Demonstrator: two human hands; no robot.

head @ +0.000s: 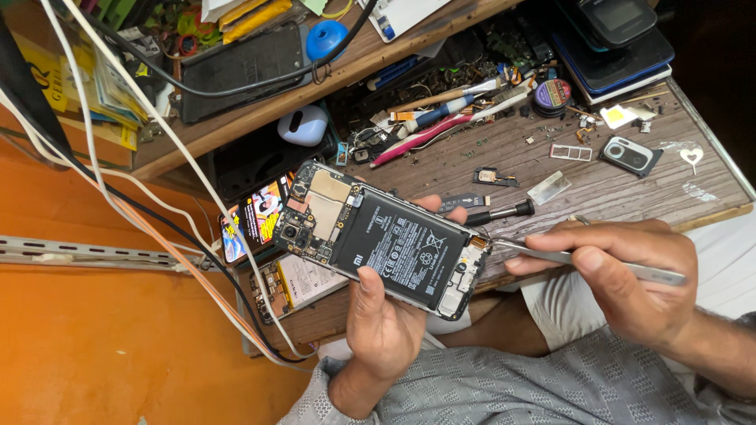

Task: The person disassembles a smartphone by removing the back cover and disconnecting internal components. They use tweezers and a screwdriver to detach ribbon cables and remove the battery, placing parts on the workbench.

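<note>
Nearest the camera, a grey patterned sleeve [504, 386] leads up to the left hand [386, 315], whose grip is closed round an opened smartphone [382, 236]: thumb across the black battery [402, 244], fingers wrapped behind the frame. The phone is held in the air just in front of the worktop [598, 177], tilted, with its camera end toward the left.

The right hand [630, 275] pinches a pair of metal tweezers [583, 260] between thumb and forefinger, the grip shut on them. Their tips sit at the phone's lower end, by a small copper-coloured connector [478, 243].

As far as can be judged, the teardown is well along. The back cover is off, the circuit board and battery lie bare, and a loose camera module [628, 154] and a SIM tray [571, 152] rest on the worktop. The battery is still seated, and the board still looks in place.

Just beyond the phone lie a black screwdriver [500, 213], tiny screws and scraps. Farther back, a heap of brushes and pens [441, 114] lies under a shelf [260, 110], near a round purple tin [553, 94] whose contents cannot be made out. A second opened phone [295, 285] and one with a lit screen [253, 219] lie to the left, crossed by hanging cables [157, 205].
</note>
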